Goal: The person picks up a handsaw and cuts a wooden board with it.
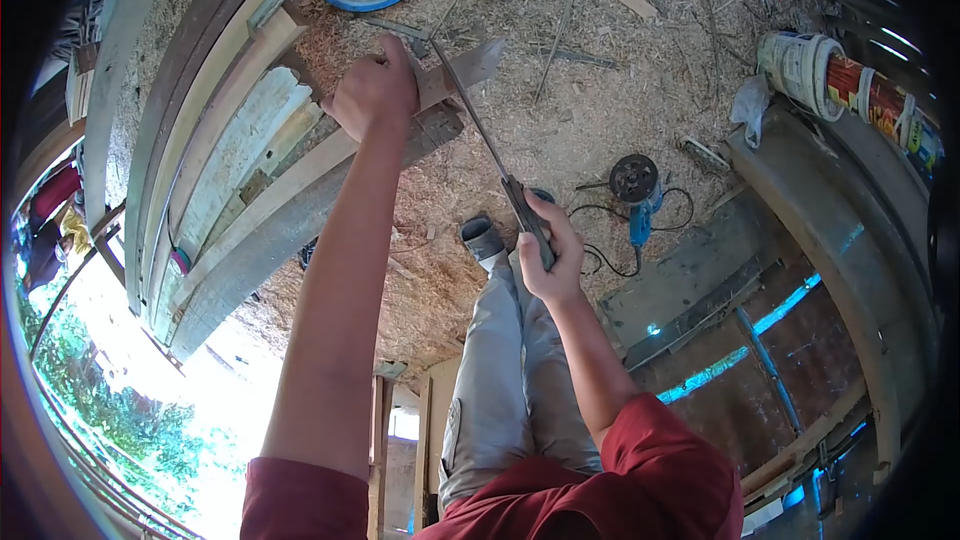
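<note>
My right hand [552, 252] is closed around the dark handle of a handsaw [470, 105]. Its thin blade, seen nearly edge-on, points up and left and crosses a wooden board [436, 87]. Curled over that board, just left of the blade, is my left hand [375, 92]; its fingertips are partly hidden. The board's pale end [485, 62] sticks out to the right of the blade. Beneath the board lies a thicker dark timber [437, 132]. Where exactly the blade's teeth meet the wood is hard to make out.
Long planks [235, 155] lean on the left. A blue-rimmed basin [378, 2] sits at the top. On the shavings-covered floor rests a blue angle grinder [640, 210] with its cord. Buckets [800, 65] and a curved timber [850, 240] stand at the right.
</note>
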`<state>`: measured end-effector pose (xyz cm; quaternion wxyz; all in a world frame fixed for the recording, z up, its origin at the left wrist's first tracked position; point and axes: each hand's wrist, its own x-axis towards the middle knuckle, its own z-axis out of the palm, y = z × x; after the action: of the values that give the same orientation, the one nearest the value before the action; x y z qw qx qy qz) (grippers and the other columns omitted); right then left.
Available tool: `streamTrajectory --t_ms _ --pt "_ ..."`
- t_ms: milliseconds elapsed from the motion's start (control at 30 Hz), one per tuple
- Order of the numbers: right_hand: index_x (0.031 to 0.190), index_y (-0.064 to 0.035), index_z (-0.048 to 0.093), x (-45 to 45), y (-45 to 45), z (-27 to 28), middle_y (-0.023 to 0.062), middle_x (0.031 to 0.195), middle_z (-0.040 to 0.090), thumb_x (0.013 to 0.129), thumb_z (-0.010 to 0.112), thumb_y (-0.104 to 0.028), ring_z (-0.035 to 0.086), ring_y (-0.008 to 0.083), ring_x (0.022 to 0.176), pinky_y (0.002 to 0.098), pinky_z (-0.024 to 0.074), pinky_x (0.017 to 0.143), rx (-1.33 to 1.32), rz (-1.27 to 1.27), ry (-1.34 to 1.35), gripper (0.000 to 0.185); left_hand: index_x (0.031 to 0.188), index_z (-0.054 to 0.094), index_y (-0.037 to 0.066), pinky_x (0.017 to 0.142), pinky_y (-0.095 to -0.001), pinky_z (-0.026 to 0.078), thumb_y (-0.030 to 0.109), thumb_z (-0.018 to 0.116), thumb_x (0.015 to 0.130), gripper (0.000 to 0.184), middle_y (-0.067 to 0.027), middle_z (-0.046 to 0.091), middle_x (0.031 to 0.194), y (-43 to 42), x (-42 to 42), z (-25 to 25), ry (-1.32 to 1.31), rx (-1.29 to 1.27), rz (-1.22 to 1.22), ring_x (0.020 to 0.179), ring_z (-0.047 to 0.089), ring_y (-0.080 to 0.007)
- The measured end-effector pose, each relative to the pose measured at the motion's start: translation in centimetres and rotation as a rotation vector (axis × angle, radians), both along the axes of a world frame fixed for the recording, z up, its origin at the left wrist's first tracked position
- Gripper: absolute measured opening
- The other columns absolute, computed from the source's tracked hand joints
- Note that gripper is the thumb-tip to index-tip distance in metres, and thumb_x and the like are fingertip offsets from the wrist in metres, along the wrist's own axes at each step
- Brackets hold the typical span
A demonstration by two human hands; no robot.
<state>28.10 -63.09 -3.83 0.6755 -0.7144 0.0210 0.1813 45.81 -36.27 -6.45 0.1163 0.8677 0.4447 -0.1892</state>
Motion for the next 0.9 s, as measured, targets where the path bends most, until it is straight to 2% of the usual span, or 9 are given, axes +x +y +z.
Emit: streamTrajectory --t_ms 33,100,200,300,533,700,733,800,900 --pt "0.147 0.0065 0.06 -0.2 0.2 -0.2 -0.0021 0.096 0.063 0.103 0.059 -0.003 0.05 0.0018 0.072 0.0201 0.0397 0.066 -0.001 -0.003 0.007 0.045 0.11 0.087 0.011 0.115 -0.0523 0.039 0.066 0.028 0.107 0.081 -0.0217 0.08 0.118 -0.2 -0.1 0.1 -0.017 0.002 0.001 0.115 0.074 -0.0374" --pt "0.147 0.0028 0.061 0.4 0.6 -1.1 -0.004 0.079 0.062 0.1 0.063 -0.002 0.051 0.0013 0.065 0.0202 0.0387 0.058 -0.032 -0.018 -0.107 0.047 0.109 0.087 0.011 0.115 -0.0523 0.04 0.066 0.028 0.107 0.081 -0.0217 0.08 0.117 -0.1 0.0 -0.1 0.01 -0.003 -0.005 0.115 0.074 -0.0374" --pt "0.147 0.0026 0.061 3.7 1.9 0.2 -0.0031 0.081 0.064 0.1 0.062 -0.002 0.052 0.0014 0.065 0.0196 0.0393 0.059 -0.022 0.019 0.044 0.047 0.108 0.087 0.012 0.114 -0.0522 0.04 0.067 0.029 0.107 0.08 -0.0218 0.08 0.116 -0.1 0.0 -0.2 0.007 0.007 0.004 0.114 0.075 -0.0375" --pt "0.148 0.0017 0.061 3.1 1.5 0.1 -0.0018 0.082 0.065 0.1 0.062 -0.001 0.053 0.0014 0.065 0.0198 0.0406 0.059 0.036 -0.023 0.072 0.048 0.107 0.087 0.011 0.114 -0.0521 0.041 0.067 0.03 0.107 0.08 -0.0217 0.08 0.115 -0.3 -0.1 -0.1 -0.013 0.019 0.0 0.113 0.075 -0.0378" --pt "0.149 -0.0003 0.06 1.4 0.6 0.0 -0.0025 0.079 0.064 0.1 0.063 -0.001 0.054 0.0011 0.064 0.0204 0.0413 0.058 -0.062 0.008 -0.123 0.05 0.107 0.087 0.011 0.114 -0.0517 0.04 0.067 0.031 0.107 0.08 -0.0213 0.081 0.114 -0.2 0.0 -0.2 -0.018 0.02 0.001 0.114 0.075 -0.0375" --pt "0.148 -0.0007 0.061 4.7 3.1 -0.4 -0.0026 0.077 0.063 0.099 0.063 -0.001 0.054 0.0018 0.062 0.021 0.0403 0.058 0.022 -0.008 0.093 0.049 0.108 0.087 0.011 0.114 -0.0506 0.041 0.066 0.031 0.106 0.079 -0.0218 0.081 0.114 -0.3 0.1 0.4 -0.011 0.012 0.014 0.113 0.076 -0.0373" --pt "0.148 -0.0007 0.061 3.9 2.6 -0.9 -0.0026 0.077 0.063 0.099 0.063 -0.001 0.054 0.0018 0.062 0.021 0.0403 0.058 0.018 -0.007 0.092 0.049 0.108 0.087 0.01 0.114 -0.0502 0.041 0.066 0.031 0.106 0.079 -0.022 0.081 0.113 -0.4 0.2 0.3 -0.019 0.019 0.024 0.113 0.076 -0.0372" --pt "0.148 -0.0007 0.062 1.2 1.3 -1.8 -0.0025 0.075 0.063 0.098 0.063 -0.002 0.053 0.0019 0.06 0.0211 0.0397 0.057 -0.053 -0.048 -0.166 0.049 0.109 0.087 0.01 0.114 -0.0498 0.041 0.067 0.031 0.106 0.079 -0.0219 0.081 0.114 -0.5 0.2 0.1 -0.019 0.032 0.021 0.113 0.076 -0.0372" --pt "0.148 -0.0007 0.061 0.0 0.3 -0.4 -0.0018 0.075 0.062 0.099 0.063 -0.001 0.051 0.0021 0.059 0.0211 0.039 0.056 -0.008 -0.041 -0.1 0.049 0.111 0.087 0.01 0.114 -0.0492 0.041 0.067 0.031 0.106 0.08 -0.022 0.08 0.115 -0.2 0.2 0.2 -0.012 0.032 0.016 0.114 0.076 -0.0371"
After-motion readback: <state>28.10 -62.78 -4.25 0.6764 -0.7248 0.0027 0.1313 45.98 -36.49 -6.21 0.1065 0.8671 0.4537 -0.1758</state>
